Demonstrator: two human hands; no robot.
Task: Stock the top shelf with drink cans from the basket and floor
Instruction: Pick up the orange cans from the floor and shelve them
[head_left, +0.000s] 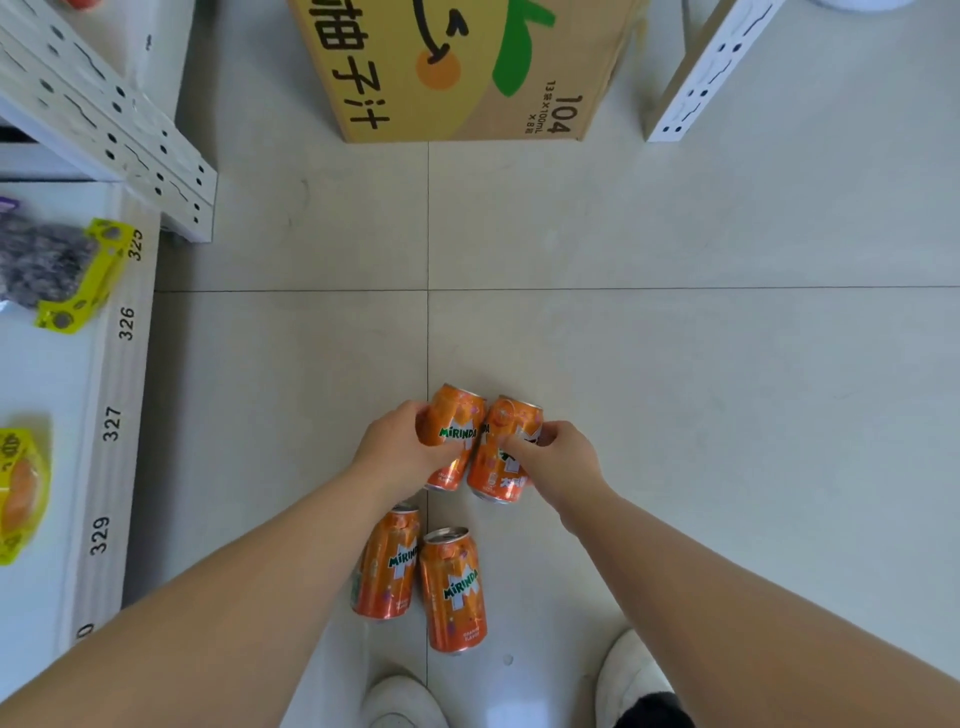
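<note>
Each hand's grip is closed round one can, left hand (400, 441) on the left can (451, 434), right hand (558, 460) on the right can (501, 449), both touching, long axes pointing away, while two cans (452, 590) stand nearer on the floor (675, 389).

Four Mirinda cans are on the tiled floor (675, 364) in two side-by-side pairs: the far left can (451, 436) sits in the left hand (400, 447), touching the far right can (503, 452) in the right hand (558, 462). The near left can (387, 564) and near right can (454, 590) stand closer to the shoes (631, 675). A cardboard box (457, 67) lies beyond, between a numbered shelf (111, 415) at left and a rack post (711, 67) at right.
</note>
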